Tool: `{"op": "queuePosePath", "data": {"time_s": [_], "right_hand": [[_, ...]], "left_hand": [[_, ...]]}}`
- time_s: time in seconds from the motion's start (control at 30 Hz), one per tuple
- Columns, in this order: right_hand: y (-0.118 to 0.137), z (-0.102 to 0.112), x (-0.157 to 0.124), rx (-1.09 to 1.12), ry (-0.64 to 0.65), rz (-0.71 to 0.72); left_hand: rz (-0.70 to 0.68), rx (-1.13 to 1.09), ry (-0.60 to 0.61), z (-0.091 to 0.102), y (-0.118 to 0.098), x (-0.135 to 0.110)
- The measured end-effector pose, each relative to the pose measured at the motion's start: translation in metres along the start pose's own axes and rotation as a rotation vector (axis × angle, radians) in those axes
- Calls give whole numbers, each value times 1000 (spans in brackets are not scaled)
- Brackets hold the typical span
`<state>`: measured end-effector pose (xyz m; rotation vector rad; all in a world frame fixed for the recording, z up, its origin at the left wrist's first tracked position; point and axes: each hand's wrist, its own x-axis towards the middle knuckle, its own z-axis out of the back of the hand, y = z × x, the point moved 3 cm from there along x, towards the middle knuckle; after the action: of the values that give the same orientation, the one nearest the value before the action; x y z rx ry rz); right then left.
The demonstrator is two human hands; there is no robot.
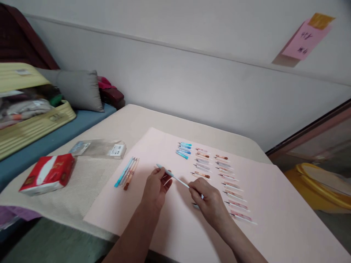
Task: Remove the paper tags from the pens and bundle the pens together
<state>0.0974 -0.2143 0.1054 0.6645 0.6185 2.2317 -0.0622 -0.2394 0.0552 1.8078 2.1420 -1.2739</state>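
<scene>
My left hand [156, 184] pinches the pale blue front piece [165, 170] of a pen between thumb and fingers. A thin white refill [181, 182] runs from this piece to my right hand [205, 197], whose closed fingers grip its other end. A small pale blue bit shows at the right fingers, mostly hidden. Both hands are above a pale pink sheet. Left of my left hand lies a small group of pens [127, 172], blue, clear and brown. Beyond and beside my right hand, rows of pen parts [230, 184] lie in columns, some partly covered by that hand.
The pink sheet [274, 204] covers much of the table. At left are a red tissue pack [49, 173] and a clear plastic packet [100, 148]. A yellow bin [319, 186] stands right of the table. A pink note [305, 42] is taped to the wall.
</scene>
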Motion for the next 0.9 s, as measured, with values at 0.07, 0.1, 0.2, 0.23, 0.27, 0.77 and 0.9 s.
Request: {"op": "queuePosePath", "data": {"time_s": [0.07, 0.1, 0.2, 0.23, 0.27, 0.77, 0.9], "right_hand": [[1, 1, 0, 5, 1, 7], [2, 0, 0, 5, 0, 10], [4, -4, 3, -7, -24, 14], [5, -5, 5, -11, -35, 15], [5, -7, 6, -15, -45, 15], [3, -8, -11, 28, -131, -130], [2, -14, -16, 35, -116, -179]], "left_hand": [[-1, 13, 11, -1, 1, -2], [1, 22, 17, -2, 3, -3], [5, 55, 22, -5, 10, -6], [1, 62, 22, -6, 11, -6], [-6, 66, 23, -6, 12, -7], [-55, 34, -14, -3, 4, -3], [-61, 53, 1, -6, 9, -7]]}}
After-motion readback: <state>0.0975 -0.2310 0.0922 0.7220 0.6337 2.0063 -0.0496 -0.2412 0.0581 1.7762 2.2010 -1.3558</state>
